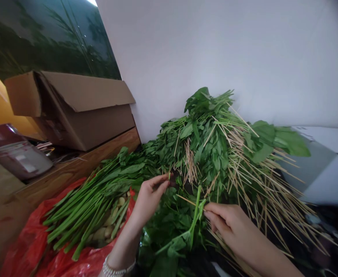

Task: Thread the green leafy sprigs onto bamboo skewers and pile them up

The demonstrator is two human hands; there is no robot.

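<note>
My right hand (226, 219) pinches a thin wooden skewer (186, 199) that points up and left, with a green stem (197, 207) and leaves on it. My left hand (150, 196) is to its left, thumb and index finger pinched on a small green piece (169, 176). Beneath both hands lie loose green leaves (174, 215). Beyond them rises a large pile of leafy greens threaded on skewers (212, 150), many bare skewer ends sticking out to the right. Long green stalks (85, 207) lie at the left on a red plastic bag (33, 234).
An open cardboard box (91, 119) sits on a wooden surface (111, 148) at the back left, near a clear container (19, 154). A white wall (229, 50) stands behind the pile. A white box (322, 169) is at the right.
</note>
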